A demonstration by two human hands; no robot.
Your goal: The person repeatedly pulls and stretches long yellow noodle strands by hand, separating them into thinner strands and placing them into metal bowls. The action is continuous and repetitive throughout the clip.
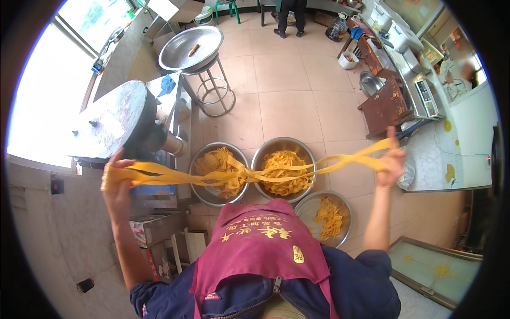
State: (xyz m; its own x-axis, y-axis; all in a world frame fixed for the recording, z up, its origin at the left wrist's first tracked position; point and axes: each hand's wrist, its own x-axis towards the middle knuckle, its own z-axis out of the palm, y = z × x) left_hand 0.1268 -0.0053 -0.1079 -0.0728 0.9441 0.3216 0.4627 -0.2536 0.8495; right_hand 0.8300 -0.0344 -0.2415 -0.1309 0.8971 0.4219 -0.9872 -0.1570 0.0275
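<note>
Long, flat yellow noodle strips (334,164) stretch in a loose band across my front, held at both ends with my arms spread wide. On the left, my left hand (118,178) is wrapped around one end. My right hand (392,164) has the other end looped over it, thumb and fingers partly hidden by the strips. Below the band stand a left metal basin (200,199) and a middle metal basin (283,141), each with a heap of yellow noodles (287,169). The lower right basin (308,204) has a smaller pile.
A large metal bowl (178,50) with a brown-handled item (193,50) sits on a round stool. At left is a big lidded cooker (114,117). A counter with a scale (425,95) lines the right. One person (291,18) stands far off, another (457,77) at right.
</note>
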